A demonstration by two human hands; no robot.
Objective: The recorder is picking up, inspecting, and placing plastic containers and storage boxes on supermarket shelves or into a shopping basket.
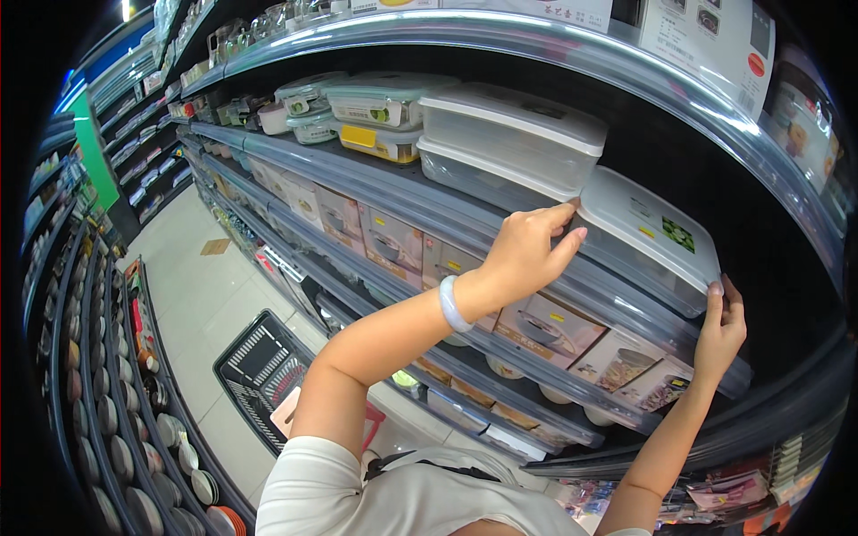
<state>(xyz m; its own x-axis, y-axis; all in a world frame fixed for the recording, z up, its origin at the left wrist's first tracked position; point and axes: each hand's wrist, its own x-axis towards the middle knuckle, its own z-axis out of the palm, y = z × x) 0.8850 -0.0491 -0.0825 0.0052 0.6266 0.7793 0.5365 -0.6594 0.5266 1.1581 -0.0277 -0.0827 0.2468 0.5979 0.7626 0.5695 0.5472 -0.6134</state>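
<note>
My left hand, with a pale bangle at the wrist, grips the near left corner of a clear plastic container with a frosted lid and green label. Its index finger is at the lid's corner, with the thumb lower down. My right hand holds the same container's right end, its fingers partly hidden round the edge. Two stacked clear containers sit just left and behind it on the shelf.
Glass containers stand farther left. Boxed goods line the shelves below, and large boxes stand above. A black shopping basket is in the tiled aisle. Racks of pans run along the left.
</note>
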